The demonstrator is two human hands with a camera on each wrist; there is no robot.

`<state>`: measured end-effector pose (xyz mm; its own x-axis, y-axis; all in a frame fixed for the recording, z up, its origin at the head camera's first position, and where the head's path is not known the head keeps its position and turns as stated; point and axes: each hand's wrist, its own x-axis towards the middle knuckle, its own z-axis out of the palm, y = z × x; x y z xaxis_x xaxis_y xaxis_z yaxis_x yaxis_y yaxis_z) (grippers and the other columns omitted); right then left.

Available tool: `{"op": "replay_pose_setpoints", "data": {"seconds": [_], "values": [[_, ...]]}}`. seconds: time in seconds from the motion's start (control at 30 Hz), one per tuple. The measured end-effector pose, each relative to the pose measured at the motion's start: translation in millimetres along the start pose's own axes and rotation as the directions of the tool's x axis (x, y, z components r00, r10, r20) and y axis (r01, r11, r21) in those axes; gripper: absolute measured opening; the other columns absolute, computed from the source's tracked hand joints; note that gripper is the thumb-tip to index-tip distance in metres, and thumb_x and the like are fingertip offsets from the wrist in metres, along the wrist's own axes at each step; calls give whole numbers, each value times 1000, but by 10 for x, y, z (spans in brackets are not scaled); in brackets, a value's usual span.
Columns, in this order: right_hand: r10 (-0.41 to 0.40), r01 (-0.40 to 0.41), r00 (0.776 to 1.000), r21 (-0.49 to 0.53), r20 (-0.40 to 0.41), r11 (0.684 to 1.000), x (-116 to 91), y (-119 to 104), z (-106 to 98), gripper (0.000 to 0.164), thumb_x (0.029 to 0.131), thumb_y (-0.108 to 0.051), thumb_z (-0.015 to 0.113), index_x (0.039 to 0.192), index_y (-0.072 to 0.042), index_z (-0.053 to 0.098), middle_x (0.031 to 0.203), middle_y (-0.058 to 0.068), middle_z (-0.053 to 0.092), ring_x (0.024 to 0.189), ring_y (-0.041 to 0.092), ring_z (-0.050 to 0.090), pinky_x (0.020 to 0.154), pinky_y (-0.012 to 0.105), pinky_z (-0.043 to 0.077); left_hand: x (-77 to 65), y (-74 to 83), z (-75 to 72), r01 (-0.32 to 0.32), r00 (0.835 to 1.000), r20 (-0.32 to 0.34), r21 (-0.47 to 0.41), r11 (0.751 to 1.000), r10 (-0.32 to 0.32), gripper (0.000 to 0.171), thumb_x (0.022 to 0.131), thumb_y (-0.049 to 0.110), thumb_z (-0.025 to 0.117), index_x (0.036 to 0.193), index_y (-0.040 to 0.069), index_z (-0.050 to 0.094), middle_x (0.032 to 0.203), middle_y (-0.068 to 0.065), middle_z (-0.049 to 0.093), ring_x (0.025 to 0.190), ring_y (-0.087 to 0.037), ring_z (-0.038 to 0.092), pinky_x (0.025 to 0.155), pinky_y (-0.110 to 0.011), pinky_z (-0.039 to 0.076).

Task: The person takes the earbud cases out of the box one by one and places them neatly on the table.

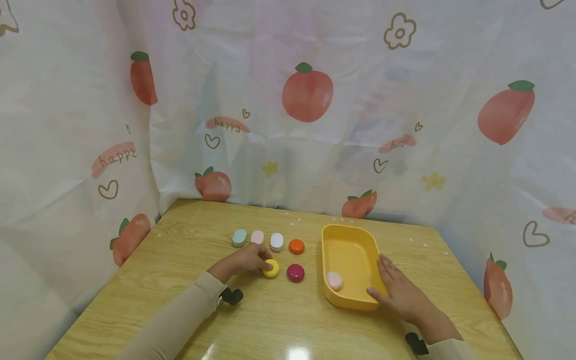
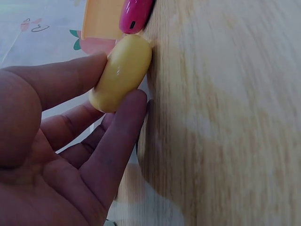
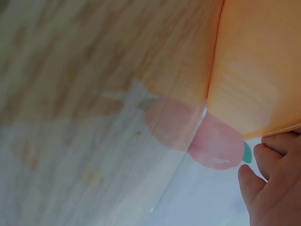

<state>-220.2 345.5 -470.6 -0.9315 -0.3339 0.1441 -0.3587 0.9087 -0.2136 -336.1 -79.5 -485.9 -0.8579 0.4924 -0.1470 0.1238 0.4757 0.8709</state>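
My left hand (image 1: pixel 249 258) pinches a small, glossy yellow rounded case (image 1: pixel 271 268) between thumb and fingers. In the left wrist view the yellow case (image 2: pixel 123 70) stands tilted close to the tabletop; whether it touches the wood I cannot tell. Just right of it lies a magenta rounded case (image 1: pixel 295 273), which shows a small dark slot in the left wrist view. My right hand (image 1: pixel 405 295) rests along the right side of a yellow-orange tray (image 1: pixel 330 297), fingers extended and thumb at the rim. One pale pink rounded case (image 1: pixel 334 281) lies inside the tray's near left corner.
Behind my left hand stand a pale green case (image 1: pixel 239 237), a pink case (image 1: pixel 257 237), a white case (image 1: pixel 276 242) and an orange case (image 1: pixel 296 246) in a row. Printed curtains enclose the wooden table (image 1: pixel 252 325) at the back and sides.
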Motion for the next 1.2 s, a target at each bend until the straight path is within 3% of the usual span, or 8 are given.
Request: {"op": "replay_pose_setpoints", "data": {"seconds": [0.37, 0.87, 1.03, 1.2], "values": [[3, -3, 1000, 4, -5, 1000, 7, 6, 13, 87, 97, -52, 52, 149, 10, 21, 158, 25, 12, 143, 40, 13, 113, 55, 18, 0, 1, -2, -15, 1000, -20, 82, 996, 16, 18, 87, 11, 74, 102, 2, 70, 97, -4, 65, 85, -16, 60, 73, -31, 56], [4, -4, 1000, 7, 0, 1000, 15, 0, 15, 88, 96, -52, 53, 149, 11, 21, 157, 25, 13, 143, 41, 14, 109, 61, 23, 6, -40, 5, -27, 999, -43, 104, 994, 31, 23, 87, 13, 74, 105, -1, 67, 92, -3, 64, 82, -16, 61, 68, -31, 56], [-2, 2, 1000, -4, -6, 1000, 11, -25, -16, 88, 97, -53, 52, 148, 12, 21, 157, 26, 13, 143, 42, 14, 108, 62, 23, 0, 0, -31, -7, 1000, -22, 88, 996, 9, 25, 91, 14, 70, 108, -3, 66, 93, -4, 64, 82, -17, 61, 69, -32, 56], [3, -3, 1000, -4, 0, 1000, 13, -34, -21, 89, 97, -53, 52, 149, 11, 21, 158, 25, 12, 143, 41, 14, 108, 61, 23, 36, 79, -104, -6, 999, -30, 103, 995, 9, 23, 92, 14, 69, 107, -3, 66, 89, -7, 63, 72, -17, 60, 63, -29, 56]]}}
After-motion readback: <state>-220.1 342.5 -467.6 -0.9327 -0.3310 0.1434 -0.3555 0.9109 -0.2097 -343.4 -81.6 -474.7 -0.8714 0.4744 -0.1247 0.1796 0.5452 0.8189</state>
